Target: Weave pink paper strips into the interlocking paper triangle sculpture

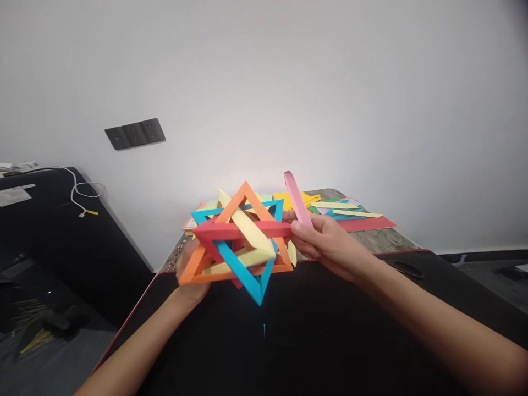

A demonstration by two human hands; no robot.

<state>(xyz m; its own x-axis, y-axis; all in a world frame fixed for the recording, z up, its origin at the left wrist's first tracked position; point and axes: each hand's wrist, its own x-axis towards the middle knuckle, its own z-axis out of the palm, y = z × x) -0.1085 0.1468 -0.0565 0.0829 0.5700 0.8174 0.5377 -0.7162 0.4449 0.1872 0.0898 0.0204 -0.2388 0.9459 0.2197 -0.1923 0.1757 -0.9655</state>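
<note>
One bench [381,239] carries one black mat [330,335]. Over the mat is one paper star [251,234], orange, blue, red and pale yellow. One left hand [193,289] holds its left side, with fingers mostly hidden. One right hand [319,236] has its grip pinched on one pink strip [299,201], beside the star. Behind, two pale yellow strips [358,213] lie at the right.

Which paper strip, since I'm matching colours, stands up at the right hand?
The pink strip: it tilts upward, while the red strip runs nearly level.
</note>
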